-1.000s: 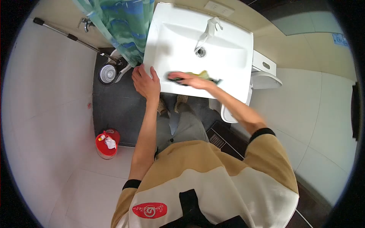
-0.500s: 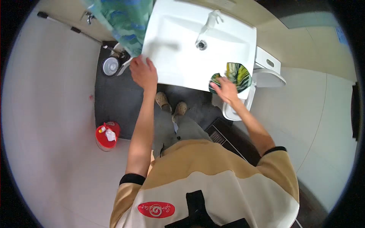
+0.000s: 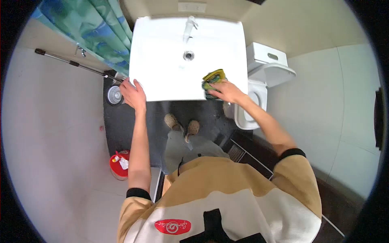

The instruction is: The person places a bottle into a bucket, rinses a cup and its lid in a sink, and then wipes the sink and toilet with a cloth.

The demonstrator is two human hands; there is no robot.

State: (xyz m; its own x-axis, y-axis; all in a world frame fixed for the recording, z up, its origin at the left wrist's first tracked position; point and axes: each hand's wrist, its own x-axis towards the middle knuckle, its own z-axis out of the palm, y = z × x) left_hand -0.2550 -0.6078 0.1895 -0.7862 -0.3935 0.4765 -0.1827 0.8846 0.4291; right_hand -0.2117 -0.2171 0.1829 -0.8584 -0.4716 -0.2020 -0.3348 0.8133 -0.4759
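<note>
Facing white washbasin (image 3: 162,77): green-blue curtain (image 3: 97,32) on left, toilet (image 3: 279,75) with lid up on right. Left hand (image 3: 133,95) at basin's near-left corner, fingers a bit apart, holding nothing visible. Right hand (image 3: 229,92) on top of green-yellow patterned cloth (image 3: 214,77), fingers spread over it; can't tell if they pinch it. Cloth bunched on basin's near edge, right of middle. Faucet (image 3: 189,28) at far side, drain (image 3: 189,56) just in front.
</note>
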